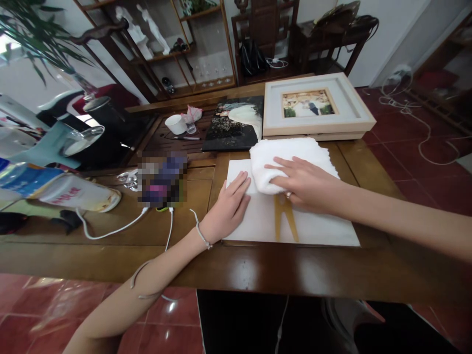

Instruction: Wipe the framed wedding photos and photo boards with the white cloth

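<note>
A white flat panel (pixel 254 223) lies on the wooden table, with a yellowish A-shaped stand piece (pixel 278 221) on its face. My left hand (pixel 232 204) rests on the panel's left edge, fingers stretched out and holding nothing. My right hand (pixel 298 179) grips a folded white towel (pixel 295 150) and presses it on the far part of the panel. The fingers lie over the towel's near side, so part of the stand piece and panel beneath is hidden.
Behind the towel sit a pale wooden picture frame (pixel 273 118) and a dark photo panel (pixel 216 137). A white cup (pixel 176 125) stands on a slatted tea tray (pixel 157 142). Leftward are a labelled canister (pixel 79 191), a white cable (pixel 110 236) and a blurred-out item (pixel 162 179).
</note>
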A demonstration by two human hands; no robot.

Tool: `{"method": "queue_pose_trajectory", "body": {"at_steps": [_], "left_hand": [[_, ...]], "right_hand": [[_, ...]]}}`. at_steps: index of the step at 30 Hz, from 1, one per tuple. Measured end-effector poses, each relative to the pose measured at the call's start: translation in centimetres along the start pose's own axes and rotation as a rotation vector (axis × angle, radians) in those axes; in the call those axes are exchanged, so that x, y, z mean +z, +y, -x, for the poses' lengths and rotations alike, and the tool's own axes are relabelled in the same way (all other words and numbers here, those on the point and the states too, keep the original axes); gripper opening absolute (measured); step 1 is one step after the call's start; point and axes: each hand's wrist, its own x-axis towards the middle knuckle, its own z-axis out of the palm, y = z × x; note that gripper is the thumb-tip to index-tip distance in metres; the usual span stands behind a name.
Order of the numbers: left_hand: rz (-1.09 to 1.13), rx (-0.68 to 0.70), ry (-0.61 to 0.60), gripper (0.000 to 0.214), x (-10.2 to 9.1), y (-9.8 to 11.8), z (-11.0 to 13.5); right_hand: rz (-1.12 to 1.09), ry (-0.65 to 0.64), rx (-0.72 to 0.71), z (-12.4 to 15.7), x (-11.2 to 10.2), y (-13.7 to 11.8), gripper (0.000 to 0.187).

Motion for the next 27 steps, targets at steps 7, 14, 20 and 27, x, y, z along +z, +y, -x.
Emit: {"method": "queue_pose_trajectory", "body": {"at_steps": [7,14,20,27], "left_hand": [[0.015,0.007,-0.017,0.047,0.0,0.0,-0.1],[-0.007,0.017,-0.028,0.05,-0.2,-0.2,0.0],[-0.004,0.006,-0.021,0.047,-0.1,0.0,0.0],[-0.016,0.004,-0.01,0.046,0.0,0.0,0.0]], "right_hand": [[0.111,-0.133,0.075,-0.2,-1.2,-6.7,0.03],[-0.037,0.124,-0.051,4.8,-2.3,-12.9,0.016],[-0.084,0.048,0.012,3.9,-1.6,-8.7,0.033],[0.021,0.029,0.083,0.6,0.4,-1.9,0.049]]}}
